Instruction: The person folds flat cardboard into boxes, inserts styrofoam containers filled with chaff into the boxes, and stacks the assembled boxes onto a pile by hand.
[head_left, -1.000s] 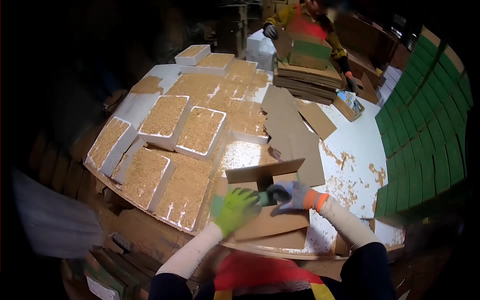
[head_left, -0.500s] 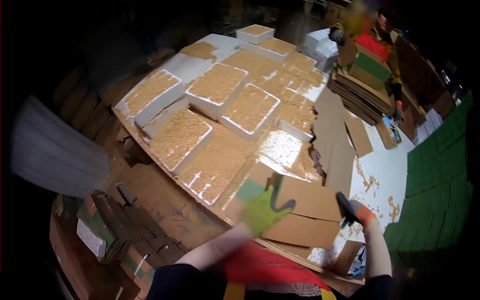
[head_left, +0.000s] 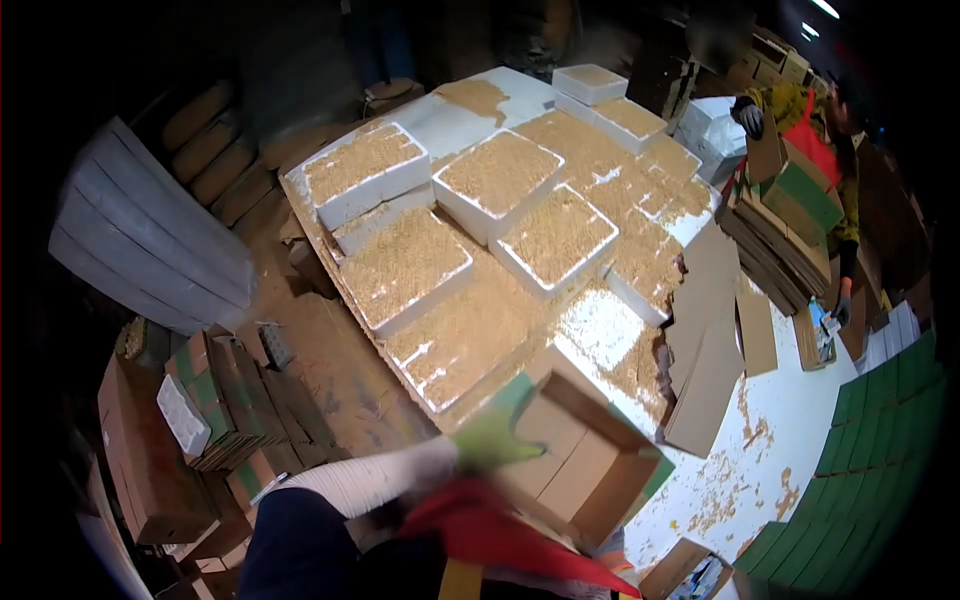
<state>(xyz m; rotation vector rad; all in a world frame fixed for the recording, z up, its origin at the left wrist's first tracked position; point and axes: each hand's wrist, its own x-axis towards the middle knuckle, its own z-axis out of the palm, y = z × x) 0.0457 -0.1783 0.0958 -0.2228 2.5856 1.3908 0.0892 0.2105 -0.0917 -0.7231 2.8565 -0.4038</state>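
Observation:
An open, empty cardboard box (head_left: 567,452) with brown inside walls and green outer patches is tilted at the near edge of the table. My left hand (head_left: 495,438), in a blurred yellow-green glove, grips its left side, fingertips reaching over the inside. My right hand (head_left: 608,550) is at the box's near right corner; only a bit of glove and orange cuff shows, and its fingers are hidden. Beyond the box, white trays (head_left: 555,238) filled with tan granules cover much of the table.
Flat cardboard (head_left: 705,340) lies right of the trays. Another person (head_left: 808,130) stands at the far right by stacked cartons (head_left: 775,245). Green cartons (head_left: 870,440) line the right side. Folded cardboard (head_left: 225,400) is at the lower left. A small box of packets (head_left: 690,575) sits near right.
The box has turned from flaps facing me to its open inside facing up. My right hand has moved down to its near corner. The view has swung so the table appears further right.

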